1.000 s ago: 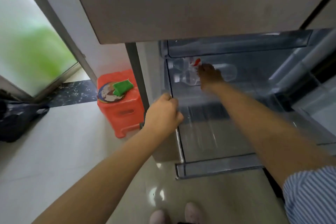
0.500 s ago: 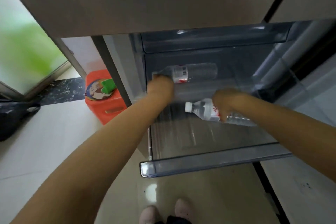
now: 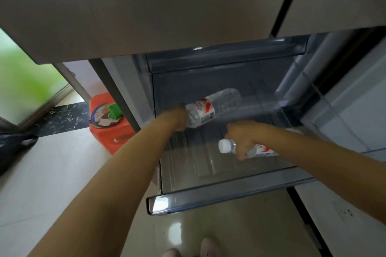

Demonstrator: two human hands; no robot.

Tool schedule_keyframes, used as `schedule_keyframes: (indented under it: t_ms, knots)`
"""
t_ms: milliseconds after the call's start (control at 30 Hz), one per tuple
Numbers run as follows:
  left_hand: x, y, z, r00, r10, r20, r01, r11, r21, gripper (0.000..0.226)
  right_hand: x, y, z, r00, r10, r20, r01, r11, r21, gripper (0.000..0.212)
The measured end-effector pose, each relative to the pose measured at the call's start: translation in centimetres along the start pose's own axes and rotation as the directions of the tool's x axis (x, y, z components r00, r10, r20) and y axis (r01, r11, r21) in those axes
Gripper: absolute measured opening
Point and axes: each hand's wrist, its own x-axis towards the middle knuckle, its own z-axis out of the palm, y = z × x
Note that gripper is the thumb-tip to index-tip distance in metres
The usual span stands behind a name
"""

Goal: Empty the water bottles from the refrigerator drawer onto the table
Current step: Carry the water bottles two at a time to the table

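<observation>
The clear refrigerator drawer [image 3: 229,194] is pulled out below the closed fridge doors. My left hand [image 3: 177,119] is shut on the neck end of a clear water bottle [image 3: 217,108] with a red and white label, which tilts up towards the drawer's back. My right hand [image 3: 244,137] grips a second water bottle [image 3: 259,151] near its white cap [image 3: 224,145], held lying sideways above the drawer floor. My right forearm hides most of that bottle's body.
A red plastic stool [image 3: 110,131] with a green object on it stands left of the fridge. A dark bag [image 3: 12,148] lies on the pale floor at the left edge. Above the drawer hang the fridge doors [image 3: 167,6]. My feet [image 3: 200,248] show at the bottom.
My left hand left the drawer's edge and took hold of the rear bottle, tilting it up. My right hand lifted the other bottle forward and lower in the drawer.
</observation>
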Motion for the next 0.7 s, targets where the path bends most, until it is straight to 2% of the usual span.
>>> schedule_keyframes:
  t_ms: [100, 200, 267, 333, 400, 500, 600, 700]
  knots:
    - [-3.2, 0.6, -0.5, 0.997, 0.076, -0.033, -0.079, 0.994, -0.075, 0.056, -1.5, 0.2, -0.4, 0.985, 0.037, -0.168, -0.034, 0.999, 0.02, 0.029]
    - [-6.6, 0.9, -1.1, 0.987, 0.044, -0.158, -0.079, 0.973, -0.218, 0.053, -4.0, 0.8, -1.5, 0.94, 0.1, -0.326, -0.061, 0.99, 0.129, 0.038]
    - [-8.8, 1.4, -1.8, 0.962, 0.061, -0.265, -0.142, 0.944, -0.297, 0.045, -5.6, 1.0, -1.9, 0.898, 0.161, -0.409, -0.064, 0.969, 0.24, 0.04]
    - [-10.8, 2.1, -2.6, 0.928, 0.123, -0.352, -0.231, 0.931, -0.284, 0.039, -7.2, 0.8, -2.1, 0.835, 0.22, -0.505, -0.056, 0.946, 0.318, 0.039]
    - [-12.7, 2.7, -3.3, 0.908, 0.164, -0.386, -0.262, 0.94, -0.218, 0.038, -8.5, 0.2, -2.2, 0.774, 0.244, -0.584, -0.026, 0.934, 0.355, 0.037]
    - [-15.6, 2.5, -4.2, 0.896, 0.185, -0.404, -0.249, 0.962, -0.111, 0.038, -10.4, -1.5, -2.9, 0.699, 0.24, -0.674, 0.047, 0.925, 0.377, 0.036]
    - [-19.5, 1.3, -5.6, 0.881, 0.164, -0.444, -0.23, 0.968, -0.098, 0.037, -12.9, -3.9, -4.8, 0.585, 0.237, -0.776, 0.163, 0.903, 0.398, 0.017]
    - [-24.5, -0.4, -7.3, 0.836, 0.137, -0.531, -0.228, 0.968, -0.108, 0.034, -15.8, -7.7, -7.1, 0.483, 0.209, -0.85, 0.273, 0.887, 0.373, 0.022]
